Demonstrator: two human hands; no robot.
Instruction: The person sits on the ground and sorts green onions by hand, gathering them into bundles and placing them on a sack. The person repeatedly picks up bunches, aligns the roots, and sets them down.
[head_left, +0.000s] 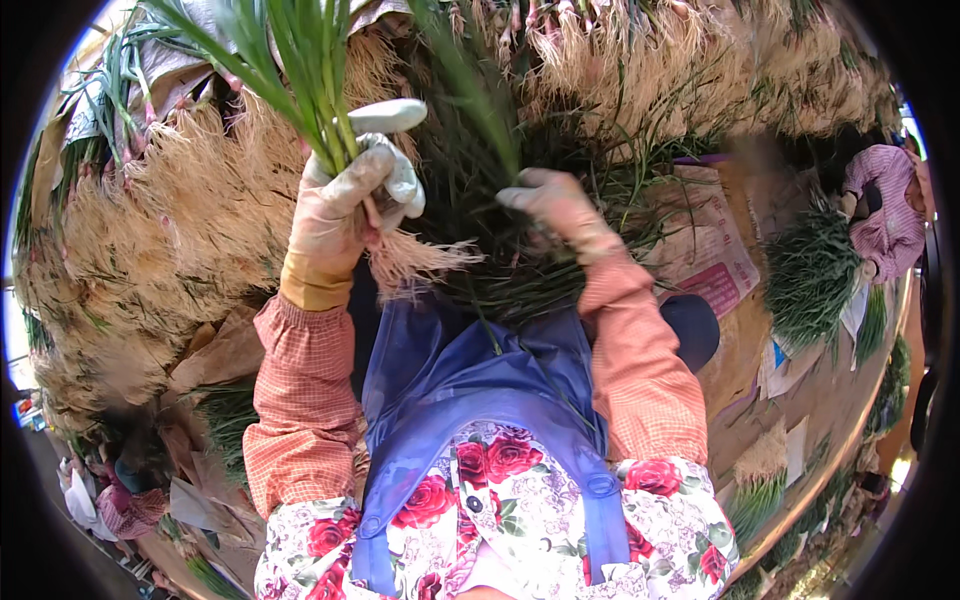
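Observation:
My left hand (364, 180) wears a dirty pale glove and grips a small bunch of green garlic-like stalks (334, 135). Their leaves point up, and pale stringy roots (412, 259) hang out below the fist, towards the right. To the right, my gloved right hand (555, 202) is blurred by motion. A blurred green stalk (495, 112) runs up from its fingers, which seem closed on it. Beneath both hands lies a dark heap of loose leaves (517, 285), some of it against my blue apron (480, 375).
Rooted stalks are piled along the left (187, 195) and across the far side (637, 60). At right are a printed sack (705, 232) and a green bundle (814, 270) beside another person (889, 210). A smaller bundle (761, 472) lies at lower right.

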